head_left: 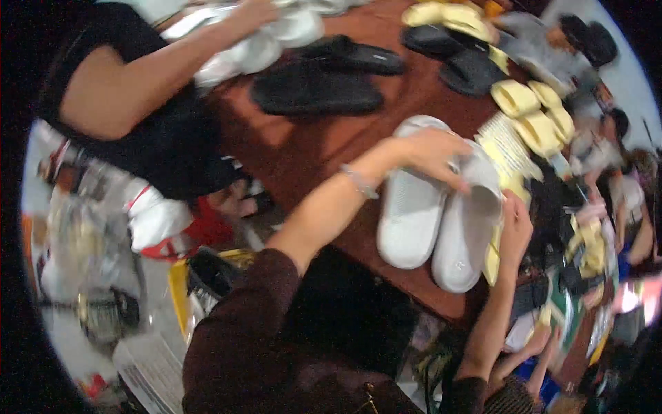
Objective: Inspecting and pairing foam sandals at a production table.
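A pair of light grey slide slippers lies side by side before me, the left slipper (412, 224) and the right slipper (460, 252), soles down and toes away. Reaching across from the left, my left hand (436, 153) is closed over their straps, its thumb over the gap between them; its far fingertips are partly hidden. At the outer side of the right slipper, my right hand (516, 224) has its fingers closed against the strap's edge. Some motion blur softens both hands.
The red-brown table (345, 155) holds black slippers (321, 90), more black slippers (472, 69), cream slippers (538, 127) and a printed sheet (507, 145). At far left a person in black reaches toward white slippers (293, 27). A yellow crate (179, 293) stands below; other people work along the right.
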`<control>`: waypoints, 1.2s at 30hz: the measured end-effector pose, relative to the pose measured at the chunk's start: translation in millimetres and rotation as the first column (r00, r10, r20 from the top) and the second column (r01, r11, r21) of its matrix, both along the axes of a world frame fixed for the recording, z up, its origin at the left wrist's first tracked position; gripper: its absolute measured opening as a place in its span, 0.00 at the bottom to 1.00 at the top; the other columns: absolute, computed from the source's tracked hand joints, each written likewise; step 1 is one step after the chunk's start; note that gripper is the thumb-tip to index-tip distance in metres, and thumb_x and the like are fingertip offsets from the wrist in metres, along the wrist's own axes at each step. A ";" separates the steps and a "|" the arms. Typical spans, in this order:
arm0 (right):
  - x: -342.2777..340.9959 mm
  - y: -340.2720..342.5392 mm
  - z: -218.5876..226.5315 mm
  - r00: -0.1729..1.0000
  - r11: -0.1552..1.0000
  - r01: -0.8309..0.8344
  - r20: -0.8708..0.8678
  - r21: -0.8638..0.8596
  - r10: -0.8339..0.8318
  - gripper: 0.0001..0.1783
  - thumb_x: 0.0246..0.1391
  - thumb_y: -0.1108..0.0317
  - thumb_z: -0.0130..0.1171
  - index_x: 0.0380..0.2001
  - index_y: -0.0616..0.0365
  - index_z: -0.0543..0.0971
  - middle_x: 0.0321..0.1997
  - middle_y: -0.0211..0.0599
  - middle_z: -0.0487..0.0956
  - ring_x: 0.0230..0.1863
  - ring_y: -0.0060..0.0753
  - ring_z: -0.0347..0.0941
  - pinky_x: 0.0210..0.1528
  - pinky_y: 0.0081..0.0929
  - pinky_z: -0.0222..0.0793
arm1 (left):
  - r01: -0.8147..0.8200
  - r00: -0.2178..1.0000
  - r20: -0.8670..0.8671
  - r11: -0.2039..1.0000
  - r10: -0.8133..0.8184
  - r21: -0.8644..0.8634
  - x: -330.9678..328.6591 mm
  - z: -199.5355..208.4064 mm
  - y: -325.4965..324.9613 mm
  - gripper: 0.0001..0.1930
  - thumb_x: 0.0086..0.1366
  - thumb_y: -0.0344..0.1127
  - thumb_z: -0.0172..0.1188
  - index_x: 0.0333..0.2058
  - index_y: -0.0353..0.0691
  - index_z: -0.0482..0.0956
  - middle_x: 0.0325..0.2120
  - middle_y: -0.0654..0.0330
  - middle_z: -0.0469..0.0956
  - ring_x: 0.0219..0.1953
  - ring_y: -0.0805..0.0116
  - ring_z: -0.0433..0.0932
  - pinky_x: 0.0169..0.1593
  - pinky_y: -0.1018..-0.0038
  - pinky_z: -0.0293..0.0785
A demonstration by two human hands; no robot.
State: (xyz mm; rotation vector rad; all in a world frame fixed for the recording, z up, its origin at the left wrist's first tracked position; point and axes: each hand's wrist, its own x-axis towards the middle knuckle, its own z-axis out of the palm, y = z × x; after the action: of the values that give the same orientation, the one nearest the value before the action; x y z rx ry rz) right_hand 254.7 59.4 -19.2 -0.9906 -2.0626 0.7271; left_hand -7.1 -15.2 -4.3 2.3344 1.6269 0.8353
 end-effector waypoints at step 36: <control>36.0 -47.2 41.3 0.637 0.798 -0.573 0.511 -0.186 0.577 0.04 0.43 0.68 0.59 0.24 0.55 0.77 0.30 0.40 0.74 0.37 0.47 0.72 0.40 0.40 0.68 | -0.074 0.995 -0.080 0.993 0.066 -0.097 17.8 11.4 0.4 0.41 0.48 0.58 0.67 0.58 0.43 0.68 0.54 0.48 0.70 0.59 0.51 0.66 0.63 0.61 0.58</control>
State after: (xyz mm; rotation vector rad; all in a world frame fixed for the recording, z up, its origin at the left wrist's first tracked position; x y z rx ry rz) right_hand 290.7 12.2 22.2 -0.5463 -2.9620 0.8248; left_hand 10.7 -14.7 7.1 2.2792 1.7482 0.6686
